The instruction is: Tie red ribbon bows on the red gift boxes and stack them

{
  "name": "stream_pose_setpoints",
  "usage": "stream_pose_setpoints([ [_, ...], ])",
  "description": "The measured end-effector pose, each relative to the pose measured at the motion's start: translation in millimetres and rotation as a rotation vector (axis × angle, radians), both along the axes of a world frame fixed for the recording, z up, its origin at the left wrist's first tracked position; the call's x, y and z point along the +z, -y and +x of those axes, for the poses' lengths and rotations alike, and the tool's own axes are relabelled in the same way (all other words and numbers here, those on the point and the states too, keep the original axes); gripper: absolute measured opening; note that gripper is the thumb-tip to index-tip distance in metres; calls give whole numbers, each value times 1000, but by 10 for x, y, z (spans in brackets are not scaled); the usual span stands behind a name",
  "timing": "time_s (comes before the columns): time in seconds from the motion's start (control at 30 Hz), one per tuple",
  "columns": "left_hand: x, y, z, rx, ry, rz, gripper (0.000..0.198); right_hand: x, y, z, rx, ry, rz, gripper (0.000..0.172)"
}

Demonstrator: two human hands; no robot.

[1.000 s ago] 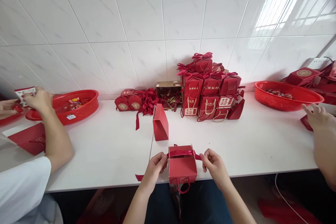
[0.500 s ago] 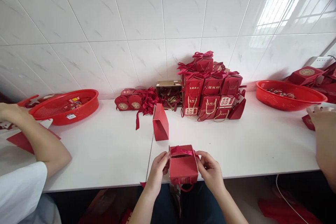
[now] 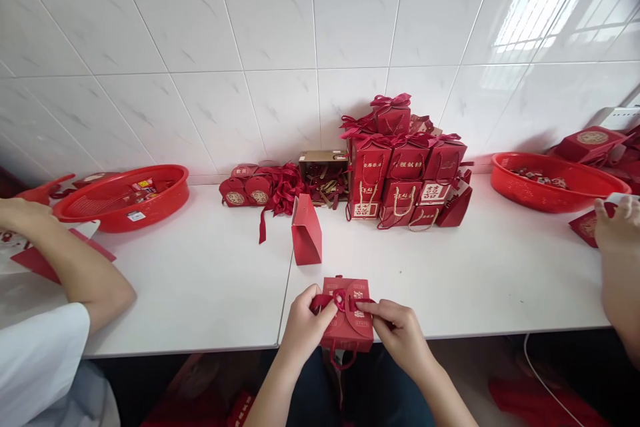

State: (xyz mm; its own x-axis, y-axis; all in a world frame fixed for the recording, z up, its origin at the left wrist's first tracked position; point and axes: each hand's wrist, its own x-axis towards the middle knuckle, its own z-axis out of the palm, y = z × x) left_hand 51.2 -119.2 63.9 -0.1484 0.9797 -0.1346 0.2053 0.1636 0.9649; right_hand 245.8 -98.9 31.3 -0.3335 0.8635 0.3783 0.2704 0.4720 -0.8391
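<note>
A small red gift box (image 3: 346, 339) sits at the table's front edge, its rounded top flaps folded over and a cord handle hanging in front. A dark red ribbon (image 3: 340, 298) runs across the top through the flaps. My left hand (image 3: 304, 323) is closed on the ribbon at the left side, its thumb pressing the lid. From the right, my right hand (image 3: 401, 329) grips the ribbon's other side, index finger laid along it on the flap. Just behind the box stands a plain red folded carton (image 3: 307, 233).
Stacked red gift boxes (image 3: 407, 170) with bows stand against the tiled wall. Left of them are an open carton (image 3: 324, 177), loose ribbons (image 3: 287, 190) and round-fronted boxes (image 3: 246, 187). Red baskets (image 3: 165, 197) (image 3: 560, 197) hold small packets. Other people's arms (image 3: 95, 273) (image 3: 617, 260) work at both sides.
The box's top was open with its flaps up; now the flaps are folded down over it. Both hands have moved inward from the box's sides onto the ribbon across the top.
</note>
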Motion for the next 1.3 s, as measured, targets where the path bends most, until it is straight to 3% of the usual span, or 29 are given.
stream_pose_setpoints([
  [0.07, 24, 6, -61, -35, 48, -8, 41, 0, -22, 79, -25, 3, -20, 32],
  [0.27, 116, 15, -297, 73, 62, 22, 48, -91, -138, 552, -353, -111, -60, 33],
  [0.4, 96, 24, -325, -1, 35, -10, 49, -150, -162, 755, -350, -111, -163, 36],
  [0.53, -8, 25, -284, -4, 41, -37, 52, -250, -147, 594, -286, -96, -204, 34],
  [0.63, -93, 34, -265, 20, 81, -53, 52, -375, -101, 317, -206, -74, -134, 27],
  [0.77, -175, 60, -291, 81, 156, -75, 54, -525, -10, 61, -65, 20, 44, 41],
  [0.87, -180, 89, -360, 102, 157, -57, 55, -545, 21, 78, -35, 117, 29, 48],
  [0.97, -130, 131, -455, 113, 89, -47, 55, -493, -27, 220, -78, 145, -32, 48],
  [1.1, -72, 189, -556, 133, 46, -32, 52, -435, -201, 415, -242, 45, -135, 37],
  [1.3, -213, 186, -561, 203, -2, 45, 46, -500, -398, 464, -427, -31, -239, 48],
])
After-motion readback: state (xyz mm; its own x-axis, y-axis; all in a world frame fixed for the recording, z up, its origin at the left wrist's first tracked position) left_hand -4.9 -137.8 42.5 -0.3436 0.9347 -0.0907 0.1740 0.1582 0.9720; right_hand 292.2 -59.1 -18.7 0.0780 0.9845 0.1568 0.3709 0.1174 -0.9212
